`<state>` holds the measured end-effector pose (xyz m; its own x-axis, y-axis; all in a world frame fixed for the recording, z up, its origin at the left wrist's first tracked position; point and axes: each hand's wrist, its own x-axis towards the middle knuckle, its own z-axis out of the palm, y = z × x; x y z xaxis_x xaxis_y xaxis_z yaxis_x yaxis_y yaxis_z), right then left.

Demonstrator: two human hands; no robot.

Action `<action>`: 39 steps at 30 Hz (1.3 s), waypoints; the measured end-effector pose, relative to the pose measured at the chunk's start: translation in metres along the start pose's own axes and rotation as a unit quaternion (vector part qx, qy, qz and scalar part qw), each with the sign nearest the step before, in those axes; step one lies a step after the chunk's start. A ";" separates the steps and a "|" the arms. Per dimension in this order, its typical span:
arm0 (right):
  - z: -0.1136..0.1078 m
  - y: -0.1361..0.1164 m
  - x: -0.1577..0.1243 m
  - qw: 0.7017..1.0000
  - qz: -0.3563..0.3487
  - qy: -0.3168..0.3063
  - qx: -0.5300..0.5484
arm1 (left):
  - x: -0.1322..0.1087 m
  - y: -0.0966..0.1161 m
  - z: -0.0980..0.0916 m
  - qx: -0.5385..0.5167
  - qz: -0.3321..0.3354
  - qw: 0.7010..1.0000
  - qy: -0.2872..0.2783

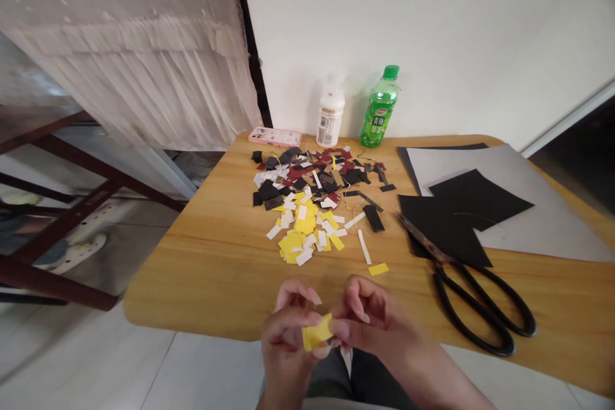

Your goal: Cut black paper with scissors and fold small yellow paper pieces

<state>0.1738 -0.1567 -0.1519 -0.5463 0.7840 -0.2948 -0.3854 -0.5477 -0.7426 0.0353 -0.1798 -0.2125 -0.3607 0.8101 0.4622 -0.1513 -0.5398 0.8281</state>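
Hands: At the table's [206,256] near edge, a person's left hand [288,333] and right hand [384,327] pinch one small yellow paper [317,333] between thumbs and fingers, other fingers curled
Yellow paper: Raised off the wood, bent, gripped at both ends above dark trousers [329,381]
Table: Pale brown wood with visible grain and rounded corners, its far side close to a plain white wall [423,19]
Scraps: A loose heap [305,221] spreads across the middle, yellow and white on the near side, black, dark red and brown beyond; a yellow strip [378,269] and a white strip [364,247] lie just beside it
Scissors: Large black-handled scissors [439,255] rest at right, tips on a black sheet [442,227], loops toward the person
Sheets: A broad grey sheet [567,218] covers the right side, a second black sheet [480,195] lying on it
Far edge: A white bottle [330,118] and a green bottle [379,112] stand upright, well apart from the hands; a pink phone [275,136] lies to their left
Room: A pale lacy curtain [192,77] hangs at left; below, a dark wooden frame [86,230] and a pale clog [84,253] stand on light tiles [202,371]
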 end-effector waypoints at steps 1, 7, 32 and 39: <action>0.000 0.000 -0.001 1.000 -0.004 0.003 -0.011 | 0.000 0.000 0.000 -0.006 -0.003 1.000 -0.004; -0.004 -0.009 -0.007 0.995 -0.036 0.033 -0.083 | 0.014 0.015 -0.004 0.089 0.041 0.993 -0.065; -0.002 -0.008 -0.009 0.775 -0.400 0.037 -0.488 | 0.007 0.008 -0.015 0.008 -0.071 0.997 -0.036; -0.003 -0.050 0.022 0.832 -0.248 0.054 -0.493 | 0.006 0.005 -0.016 0.022 -0.026 0.999 -0.026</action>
<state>0.1834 -0.1111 -0.1233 -0.4116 0.8928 0.1833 0.2833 0.3165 -0.9053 0.0176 -0.1811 -0.2102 -0.3058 0.8479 0.4331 -0.1273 -0.4872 0.8639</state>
